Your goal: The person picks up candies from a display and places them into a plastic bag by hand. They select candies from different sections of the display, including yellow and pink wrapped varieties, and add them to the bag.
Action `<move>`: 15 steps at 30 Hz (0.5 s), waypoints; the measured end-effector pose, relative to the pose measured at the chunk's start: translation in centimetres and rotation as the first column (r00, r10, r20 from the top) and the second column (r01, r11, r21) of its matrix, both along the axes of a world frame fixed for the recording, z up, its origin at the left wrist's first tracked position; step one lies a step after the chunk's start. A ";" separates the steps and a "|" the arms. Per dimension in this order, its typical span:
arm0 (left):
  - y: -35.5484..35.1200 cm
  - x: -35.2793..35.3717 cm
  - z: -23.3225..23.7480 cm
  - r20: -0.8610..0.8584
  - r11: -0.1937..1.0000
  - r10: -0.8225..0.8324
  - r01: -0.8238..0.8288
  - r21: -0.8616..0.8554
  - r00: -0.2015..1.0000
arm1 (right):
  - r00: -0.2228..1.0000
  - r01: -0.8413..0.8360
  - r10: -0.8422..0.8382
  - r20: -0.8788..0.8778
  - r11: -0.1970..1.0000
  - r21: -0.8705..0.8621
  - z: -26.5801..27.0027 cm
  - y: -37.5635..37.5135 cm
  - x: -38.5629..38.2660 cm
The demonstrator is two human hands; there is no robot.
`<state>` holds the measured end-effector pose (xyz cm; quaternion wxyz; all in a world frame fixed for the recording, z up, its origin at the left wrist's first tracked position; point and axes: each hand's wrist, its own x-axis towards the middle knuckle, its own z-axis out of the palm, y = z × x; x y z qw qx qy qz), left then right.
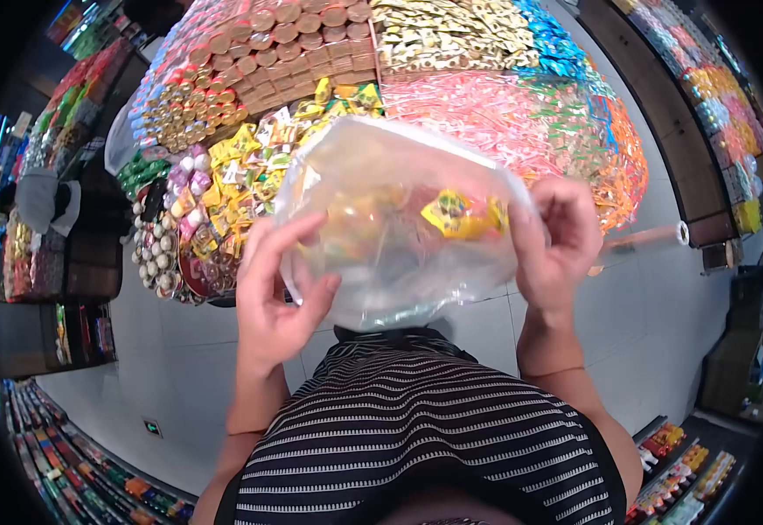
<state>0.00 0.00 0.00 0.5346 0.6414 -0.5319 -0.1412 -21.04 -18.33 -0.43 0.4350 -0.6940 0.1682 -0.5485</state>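
Observation:
A clear plastic bag (381, 271) hangs with its mouth spread wide between my two hands, in front of my striped shirt. Yellow wrapped candies (456, 214) show inside it, on the right side. My left hand (281, 293) holds the bag's left edge, fingers curved and thumb near the plastic. At the right edge, my right hand (560, 241) pinches the rim between thumb and fingers. Just beyond the bag, yellow packets (233, 153) and pink-wrapped sweets (451, 105) lie on the display.
Round-topped stacks (285, 35) and blue packets (556, 44) fill the far display. Shelves of goods (705, 87) run along the right, with more shelves (75, 122) at left. A person in a light cap (38, 199) is at the left. Grey tiled floor (171, 367) lies below.

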 end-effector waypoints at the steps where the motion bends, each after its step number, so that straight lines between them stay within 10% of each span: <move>1: 1.3 -0.5 -1.0 0.058 0.998 -0.055 0.056 -0.018 0.997 | 0.999 -0.014 0.014 -0.045 1.000 -0.008 -0.9 1.1 -1.0; 5: 7.4 2.4 -6.8 0.042 0.996 0.075 -0.072 -0.060 0.996 | 0.963 -0.197 0.238 -0.125 0.941 0.274 -5.0 6.6 2.6; 8: 11.0 2.6 -8.2 -0.542 0.977 0.204 -0.205 0.058 0.815 | 0.927 -0.249 0.344 -0.148 0.861 0.443 -7.1 9.5 4.9; 15: 19.8 7.5 -14.7 -0.626 0.857 0.502 -0.440 0.267 0.597 | 0.738 -0.335 0.618 -0.270 0.684 0.648 -11.3 15.3 11.8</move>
